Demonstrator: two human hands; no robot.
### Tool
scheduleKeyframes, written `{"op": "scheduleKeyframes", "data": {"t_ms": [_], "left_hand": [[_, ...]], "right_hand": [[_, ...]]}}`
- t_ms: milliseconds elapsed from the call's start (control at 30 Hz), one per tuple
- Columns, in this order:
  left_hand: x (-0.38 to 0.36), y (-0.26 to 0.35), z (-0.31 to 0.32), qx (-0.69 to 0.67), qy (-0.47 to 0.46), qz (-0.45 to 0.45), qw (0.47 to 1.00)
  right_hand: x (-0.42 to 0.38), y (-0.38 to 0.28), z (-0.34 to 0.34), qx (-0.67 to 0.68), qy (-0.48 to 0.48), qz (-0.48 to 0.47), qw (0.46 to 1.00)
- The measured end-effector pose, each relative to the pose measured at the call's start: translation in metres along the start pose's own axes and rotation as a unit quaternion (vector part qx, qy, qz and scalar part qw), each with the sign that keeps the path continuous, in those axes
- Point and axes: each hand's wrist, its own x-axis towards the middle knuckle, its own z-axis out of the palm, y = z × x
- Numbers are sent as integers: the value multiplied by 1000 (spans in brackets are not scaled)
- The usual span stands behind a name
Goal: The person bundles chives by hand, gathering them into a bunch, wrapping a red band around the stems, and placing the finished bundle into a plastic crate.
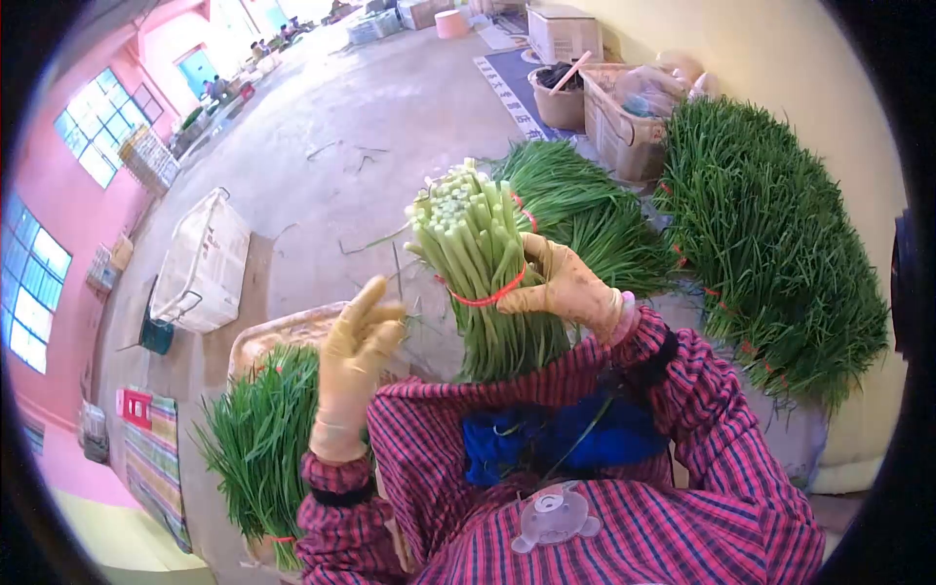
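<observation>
A thick bunch of garlic chives [468, 244] stands upright in front of my lap, its pale cut ends facing up. A red band [487, 294] circles its middle, and another red band shows near its top right side. My right hand [570, 283], in a yellowish rubber glove, is closed on the right side of the bunch, with the thumb by the lower band. To the left of the bunch and apart from it, my gloved left hand [359, 356] is raised with its fingers apart, holding nothing. The lower leaves run down against my checked apron.
Banded chives lie piled at the right [770, 244] and beyond the bunch [575, 195]. More chives [268, 439] sit by a crate at my left. A white crate [205, 258] stands on the floor, left. Crate with bags [624, 132] and bucket [558, 102] are at the wall.
</observation>
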Motion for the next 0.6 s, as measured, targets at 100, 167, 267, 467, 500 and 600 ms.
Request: {"op": "scheduleKeyframes", "data": {"t_ms": [100, 167, 267, 467, 500, 600], "left_hand": [[14, -6, 41, 40, 46, 156, 986], [19, -8, 65, 66, 66, 228, 969], [27, -14, 81, -159, -17, 83, 984], [34, -27, 87, -230, 9, 83, 970], [36, -28, 90, -223, 14, 97, 970], [41, -20, 87, -196, 12, 109, 974]], "right_hand": [[10, 1, 7, 102, -29, 55, 993], [12, -8, 17, 16, -21, 19, 999], [14, 0, 26, -77, 2, -57, 995], [10, 12, 24, -70, 11, -83, 994], [9, 12, 25, -40, 11, -70, 997], [9, -1, 27, -70, 34, -74, 994]]}}
